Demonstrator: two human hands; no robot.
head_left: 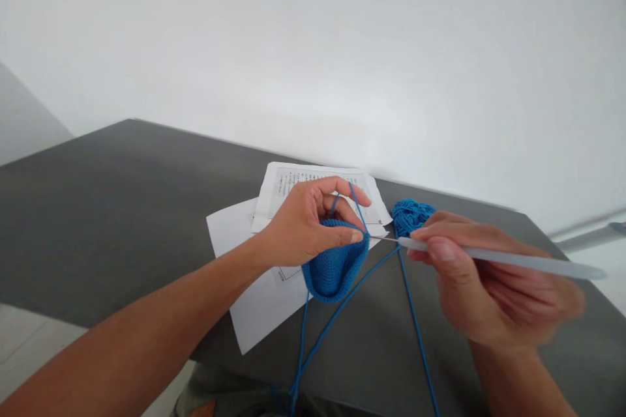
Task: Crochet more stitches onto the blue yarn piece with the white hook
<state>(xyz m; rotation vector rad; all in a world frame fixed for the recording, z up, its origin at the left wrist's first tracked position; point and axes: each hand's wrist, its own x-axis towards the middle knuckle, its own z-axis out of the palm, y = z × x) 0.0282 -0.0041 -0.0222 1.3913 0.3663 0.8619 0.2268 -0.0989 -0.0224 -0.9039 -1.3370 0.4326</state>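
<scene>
My left hand [313, 218] pinches the upper right edge of a blue crochet piece [332, 270], a cupped, bowl-like shape with its hollow facing me. Blue yarn [358, 205] loops over the raised index finger of that hand and runs down to the edge of the piece. In my right hand [482, 273] is a crochet hook [528, 262] with a pale grey handle, held like a pen. Its thin metal shaft points left and meets the crochet edge beside my left thumb. The hook's very tip is hidden at the stitches.
A ball of blue yarn [411, 214] lies on the dark grey table [147, 208] behind my right hand. Printed sheets of paper [235, 231] lie under and behind my left hand. Yarn strands [415, 326] hang over the near table edge. A white wall [313, 45] rises behind.
</scene>
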